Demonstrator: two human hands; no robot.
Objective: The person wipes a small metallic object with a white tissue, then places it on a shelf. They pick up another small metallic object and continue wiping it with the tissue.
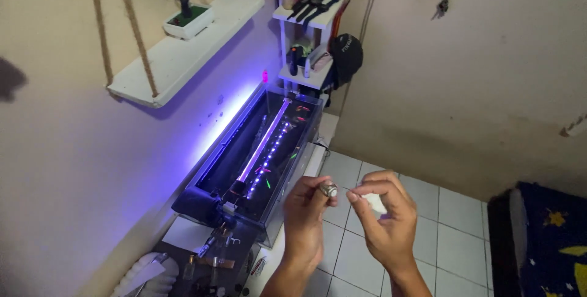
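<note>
My left hand (304,217) is raised in front of me and pinches a small silvery cylindrical object (329,189) at its fingertips. Close beside it, my right hand (384,217) is closed around a small white object (375,203); its thumb and forefinger nearly touch the silvery piece. Both hands hover over the white tiled floor (428,236), just right of a glass aquarium (260,156) lit by a purple light strip.
A rope-hung white wall shelf (183,52) carries a potted bonsai (183,3). A white rack (312,34) with tools and a black cap stands in the corner. Small bottles and clutter (214,260) sit at the aquarium's near end. A dark star-patterned mattress (544,242) lies at right.
</note>
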